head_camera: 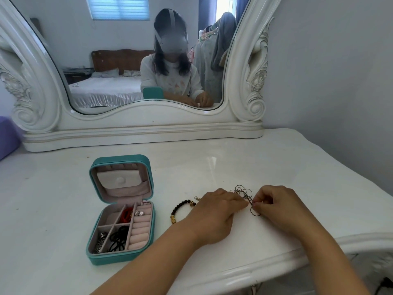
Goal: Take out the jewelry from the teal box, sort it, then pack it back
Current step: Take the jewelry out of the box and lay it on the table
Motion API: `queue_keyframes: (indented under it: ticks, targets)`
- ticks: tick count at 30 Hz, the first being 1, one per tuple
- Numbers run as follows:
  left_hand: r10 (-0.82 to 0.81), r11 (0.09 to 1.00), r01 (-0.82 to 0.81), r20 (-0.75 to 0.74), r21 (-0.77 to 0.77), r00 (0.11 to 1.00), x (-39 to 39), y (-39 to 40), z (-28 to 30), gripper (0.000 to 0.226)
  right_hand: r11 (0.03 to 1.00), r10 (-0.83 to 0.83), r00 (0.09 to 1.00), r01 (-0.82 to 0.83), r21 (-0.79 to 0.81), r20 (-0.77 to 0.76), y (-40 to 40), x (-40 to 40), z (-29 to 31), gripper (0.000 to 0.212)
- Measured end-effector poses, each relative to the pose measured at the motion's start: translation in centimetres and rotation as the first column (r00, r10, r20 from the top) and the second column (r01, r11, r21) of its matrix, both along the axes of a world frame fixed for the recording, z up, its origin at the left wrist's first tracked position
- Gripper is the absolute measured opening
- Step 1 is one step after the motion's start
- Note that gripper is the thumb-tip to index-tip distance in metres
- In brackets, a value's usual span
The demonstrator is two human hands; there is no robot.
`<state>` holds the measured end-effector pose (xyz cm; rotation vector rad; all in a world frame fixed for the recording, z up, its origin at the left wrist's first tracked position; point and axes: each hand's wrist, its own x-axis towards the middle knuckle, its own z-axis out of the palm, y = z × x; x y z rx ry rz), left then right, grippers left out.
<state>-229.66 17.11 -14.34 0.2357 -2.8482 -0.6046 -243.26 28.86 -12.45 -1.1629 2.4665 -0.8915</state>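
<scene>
The teal box [120, 209] stands open on the left of the white table [244, 158]. Its tray holds a metal chain [101, 241], black bands [118, 239], something red [126, 216] and small earrings [139, 213]. To the right lies a beaded bracelet [180, 207], partly under the left hand [214, 211]. Both this hand and the right hand [276, 203] pinch a tangled black cord [244, 193] between fingertips.

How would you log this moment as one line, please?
both hands untangling black cord | beaded bracelet on table | teal box open, partly full
</scene>
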Motion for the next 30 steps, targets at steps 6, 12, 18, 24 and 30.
queue_keyframes:
  ticks: [6, 12, 18, 24, 30]
  targets:
    - [0.029, 0.994, -0.023, -0.058, 0.107, 0.998, 0.3, -0.7, -0.5, 0.053, 0.949, -0.078, 0.941, 0.171, -0.264, 0.328, -1.9, -1.7, 0.2, 0.007]
    - [0.027, 0.977, -0.015, -0.056, 0.214, 0.998, 0.5, -0.8, -0.5, 0.048, 0.931, 0.023, 0.876, 0.157, -0.329, 0.482, -5.1, -2.4, 0.9, 0.005]
    - [0.066, 0.952, -0.053, -0.031, 0.303, 0.997, 0.6, -0.5, -0.1, 0.027, 0.957, 0.127, 0.901, -0.001, -0.290, 0.415, -5.8, -3.0, 0.2, 0.032]
    - [0.155, 0.943, -0.126, -0.074, 0.308, 0.985, 1.8, -0.3, 1.2, 0.030, 0.910, 0.055, 0.925, 0.108, -0.401, 0.375, -4.8, -2.6, 0.0, 0.007]
    - [0.206, 0.973, -0.176, -0.219, 0.150, 0.954, 7.5, -1.5, 3.1, 0.032, 0.879, 0.094, 0.958, 0.048, -0.474, 0.271, -4.5, 2.6, 2.4, 0.005]
